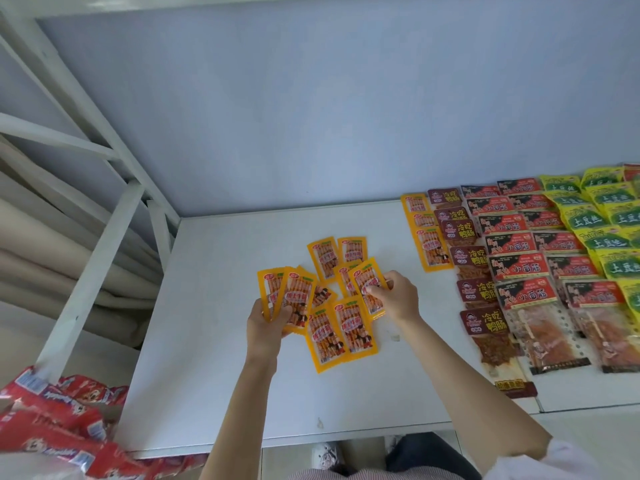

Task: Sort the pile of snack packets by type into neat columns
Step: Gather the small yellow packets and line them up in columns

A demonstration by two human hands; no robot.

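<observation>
Bare white table [242,393] lies open left, near and far of the loose orange packets [332,306] at centre. Packet columns [519,258] crowd the right; a white frame [104,251] borders the left edge.

Fanned orange plastic snack packets [286,296] gripped by left hand [267,323]; another orange packet [367,289] pinched by right hand [394,296] above loose pile [341,329] on white counter [214,341].

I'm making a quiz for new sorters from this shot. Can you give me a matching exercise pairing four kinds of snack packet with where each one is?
Things:
1. orange packets
2. maroon packets
3. yellow-green packets
4. red bags

Places:
A. far right columns
B. loose at table centre, some in both hands
C. column right of the short orange column
D. heaped at lower left, off the table

Pairs: 1-B, 2-C, 3-A, 4-D
</observation>
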